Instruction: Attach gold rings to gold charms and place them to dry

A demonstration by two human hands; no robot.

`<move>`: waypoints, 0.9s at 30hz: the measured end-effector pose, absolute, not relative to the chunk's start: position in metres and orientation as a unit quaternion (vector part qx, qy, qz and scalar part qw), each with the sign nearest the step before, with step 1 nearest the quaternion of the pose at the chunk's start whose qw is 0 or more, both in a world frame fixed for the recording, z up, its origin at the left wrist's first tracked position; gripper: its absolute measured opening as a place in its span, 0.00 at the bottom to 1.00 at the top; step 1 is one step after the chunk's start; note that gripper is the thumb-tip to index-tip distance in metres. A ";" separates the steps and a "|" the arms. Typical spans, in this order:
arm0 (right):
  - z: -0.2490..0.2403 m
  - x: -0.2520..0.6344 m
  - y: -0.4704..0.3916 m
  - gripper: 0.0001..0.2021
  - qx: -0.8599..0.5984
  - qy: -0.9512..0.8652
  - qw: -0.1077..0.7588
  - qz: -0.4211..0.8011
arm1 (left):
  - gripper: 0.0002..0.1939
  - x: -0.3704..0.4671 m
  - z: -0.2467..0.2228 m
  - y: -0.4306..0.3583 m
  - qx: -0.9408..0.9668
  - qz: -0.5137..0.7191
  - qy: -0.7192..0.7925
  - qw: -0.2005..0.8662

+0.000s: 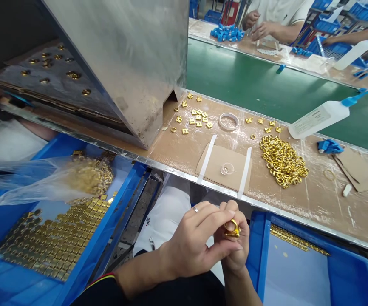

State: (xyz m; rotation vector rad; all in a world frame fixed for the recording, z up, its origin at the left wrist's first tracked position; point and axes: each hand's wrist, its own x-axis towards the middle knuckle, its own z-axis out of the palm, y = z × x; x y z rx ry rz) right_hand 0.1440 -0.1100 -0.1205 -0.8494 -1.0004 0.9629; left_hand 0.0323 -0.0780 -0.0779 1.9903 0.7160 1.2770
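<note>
In front of my body, just off the near edge of the bench, my left hand point(192, 240) pinches a gold ring point(232, 230) between thumb and fingers. My right hand point(239, 250) is closed behind it, its fingers curled against the same ring; part of its grip is hidden. Beyond the hands, a cardboard piece point(225, 159) taped to the bench bears a small clear round piece point(227, 168). A heap of gold rings point(282, 161) lies to its right. Square gold pieces point(199, 117) are scattered farther back, near a roll of clear tape point(229, 121).
A metal hood point(123, 63) stands at left, with gold pieces inside. Blue trays hold rows of gold squares point(59, 238) at left and gold pieces point(295, 240) at right. A bottle point(321, 119) leans near the green belt point(250, 72). Another person's hands point(262, 29) work across it.
</note>
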 end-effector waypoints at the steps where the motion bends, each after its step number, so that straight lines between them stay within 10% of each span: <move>1: -0.119 0.143 -0.109 0.21 -0.374 -0.443 0.687 0.438 | 0.17 0.032 -0.078 -0.078 0.761 0.488 0.275 0.328; 27: -0.099 0.138 -0.109 0.30 -0.277 -0.253 0.668 0.642 | 0.18 0.034 -0.076 -0.080 0.760 0.476 0.288 0.336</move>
